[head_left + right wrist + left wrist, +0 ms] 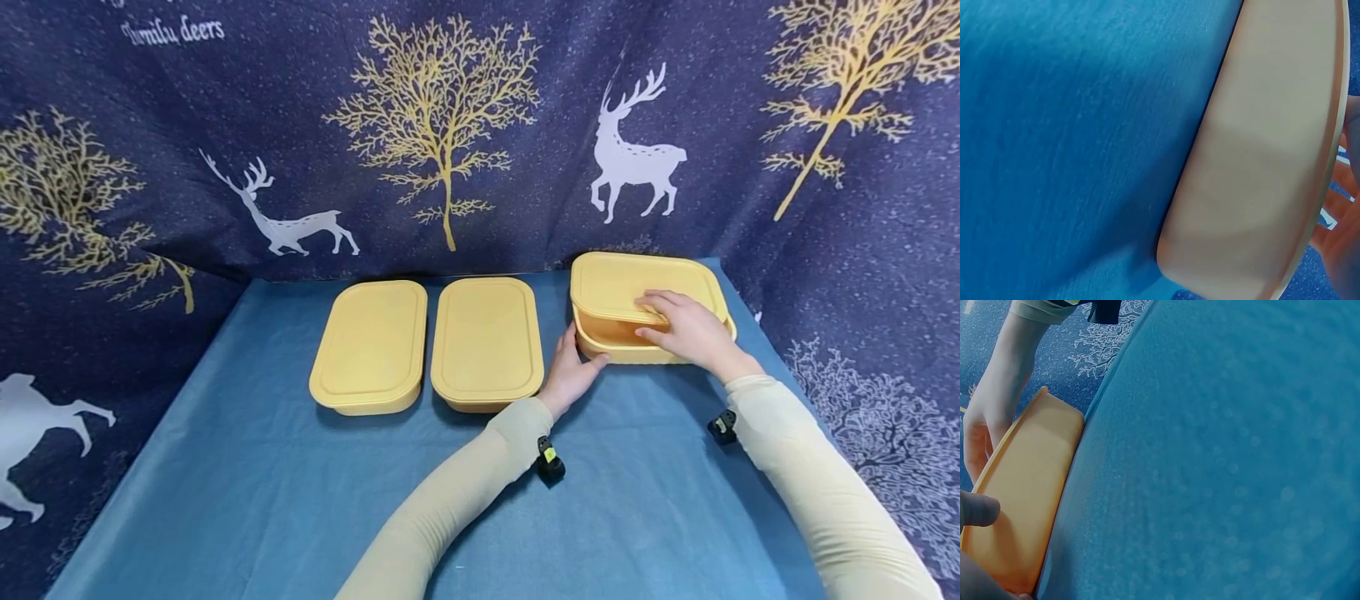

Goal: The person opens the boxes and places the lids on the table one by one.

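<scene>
A yellow rectangular container (637, 354) lies lengthwise at the back right of the table. Its yellow lid (637, 279) sits askew, with the front edge lifted and a gap showing the inside. My right hand (690, 329) pinches that front edge, fingers on top and thumb below. At the left front corner, my left hand (572, 372) grips the container, its thumb against the front wall. The left wrist view shows this wall (1029, 481) with the thumb on it. In the right wrist view, the container's side (1241, 162) partly hides the right hand.
Two more yellow containers, the left one (369, 342) and the middle one (487, 337), stand with lids on, left of my hands. Blue cloth (262, 483) covers the table. A dark curtain (525, 167) with deer and trees hangs close behind and at the sides.
</scene>
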{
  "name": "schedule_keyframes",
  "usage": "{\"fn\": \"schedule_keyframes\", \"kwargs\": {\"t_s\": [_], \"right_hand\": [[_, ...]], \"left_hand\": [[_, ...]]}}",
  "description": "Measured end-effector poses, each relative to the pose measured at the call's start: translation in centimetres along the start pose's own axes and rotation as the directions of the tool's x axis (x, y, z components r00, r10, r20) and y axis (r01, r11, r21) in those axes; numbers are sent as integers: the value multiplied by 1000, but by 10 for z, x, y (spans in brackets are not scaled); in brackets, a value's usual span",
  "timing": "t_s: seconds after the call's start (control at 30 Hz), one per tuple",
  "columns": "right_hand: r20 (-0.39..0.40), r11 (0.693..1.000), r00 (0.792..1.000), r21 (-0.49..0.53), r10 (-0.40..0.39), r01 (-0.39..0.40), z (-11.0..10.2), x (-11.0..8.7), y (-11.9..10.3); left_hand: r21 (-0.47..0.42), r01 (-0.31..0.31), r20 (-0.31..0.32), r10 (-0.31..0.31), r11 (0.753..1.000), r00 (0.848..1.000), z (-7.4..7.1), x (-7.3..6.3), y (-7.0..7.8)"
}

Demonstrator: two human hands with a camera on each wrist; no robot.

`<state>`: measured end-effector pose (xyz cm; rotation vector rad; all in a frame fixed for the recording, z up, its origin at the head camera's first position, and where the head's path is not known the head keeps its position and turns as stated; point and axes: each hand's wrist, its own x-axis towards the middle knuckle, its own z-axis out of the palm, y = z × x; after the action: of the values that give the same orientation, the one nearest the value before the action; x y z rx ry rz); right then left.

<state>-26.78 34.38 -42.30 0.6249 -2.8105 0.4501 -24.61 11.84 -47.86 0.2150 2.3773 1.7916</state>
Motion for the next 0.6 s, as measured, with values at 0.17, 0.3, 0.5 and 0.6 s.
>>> {"fn": "schedule_keyframes", "kwargs": {"t_s": [0.17,0.3,0.5,0.6], "right_hand": [[-4,1000,1000,-25,-3,3,3,3,-1],[4,999,1000,-45,11,-10,6,5,2],[-4,998,1000,-66,14,-14,7,8,1],[-7,997,1000,-77,16,-16,7,9,2]], "left_hand": [[-4,5,4,-5,1000,1000,0,0,-1],[-2,6,1,-6,1000,1000,2,0,-2],[-4,-7,-2,7,1000,1000,2,1,-2],[-6,-14,-7,14,1000,1000,1,1,-2]]}}
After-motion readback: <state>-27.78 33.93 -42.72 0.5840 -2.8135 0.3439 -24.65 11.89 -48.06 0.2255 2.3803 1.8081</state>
